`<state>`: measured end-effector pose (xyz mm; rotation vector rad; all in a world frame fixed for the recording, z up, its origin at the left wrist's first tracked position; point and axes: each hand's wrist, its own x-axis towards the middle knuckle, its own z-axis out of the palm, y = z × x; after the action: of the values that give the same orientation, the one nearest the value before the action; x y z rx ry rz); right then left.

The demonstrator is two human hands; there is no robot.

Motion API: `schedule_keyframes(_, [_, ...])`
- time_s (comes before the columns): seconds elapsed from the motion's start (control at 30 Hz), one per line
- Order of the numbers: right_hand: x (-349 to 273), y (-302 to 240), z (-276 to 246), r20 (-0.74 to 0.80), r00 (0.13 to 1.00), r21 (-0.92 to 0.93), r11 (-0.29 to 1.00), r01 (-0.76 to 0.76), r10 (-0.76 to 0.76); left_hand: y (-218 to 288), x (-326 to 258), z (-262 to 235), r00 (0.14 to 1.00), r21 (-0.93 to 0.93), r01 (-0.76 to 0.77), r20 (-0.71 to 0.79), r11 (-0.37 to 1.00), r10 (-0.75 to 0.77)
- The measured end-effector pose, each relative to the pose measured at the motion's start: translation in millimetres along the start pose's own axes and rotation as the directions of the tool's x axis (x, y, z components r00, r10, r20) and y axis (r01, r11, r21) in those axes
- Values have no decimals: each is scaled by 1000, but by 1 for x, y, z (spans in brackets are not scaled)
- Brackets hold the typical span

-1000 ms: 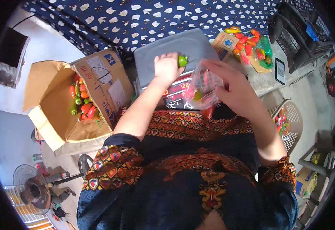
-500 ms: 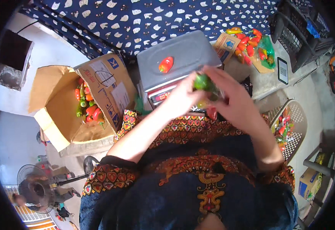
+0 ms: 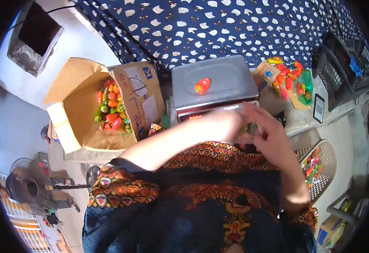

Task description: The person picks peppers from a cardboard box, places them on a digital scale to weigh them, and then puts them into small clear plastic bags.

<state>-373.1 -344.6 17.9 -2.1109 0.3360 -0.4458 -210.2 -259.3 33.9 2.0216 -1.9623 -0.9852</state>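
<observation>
A dark blue velvety top (image 3: 159,225) has heart-patterned orange cuffs (image 3: 121,192) and an ornate red-and-gold front motif (image 3: 236,227).

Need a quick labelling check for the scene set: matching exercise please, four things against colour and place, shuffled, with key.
Things
1. lone pepper
2. carton
3. basket
4. crate

Colour and place
A. black, upper right
B. brown, open, left of the scale
C. red, on top of the scale
D. beige, perforated, at the right, below the table's level in the picture

Pairs
1-C, 2-B, 3-D, 4-A
</observation>
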Motion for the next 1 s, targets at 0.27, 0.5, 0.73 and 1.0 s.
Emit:
schedule_keyframes(0.27, [24,1,-12,51,997,270,961,-66,54,-152,14,-13,789,-411,-188,-604,892,-112])
schedule_keyframes(0.5, [32,-2,-13,23,999,106,993,41,-43,-210,48,42,597,89,279,-796,956,-100])
schedule_keyframes(0.73, [32,25,-12,53,998,58,998,-20,17,-101,-4,-17,671,-695,-652,-715,304,-196])
schedule_keyframes(1.0, [22,12,10,83,978,-32,980,196,-193,-19,3,42,999,-426,-2,-50,905,-21])
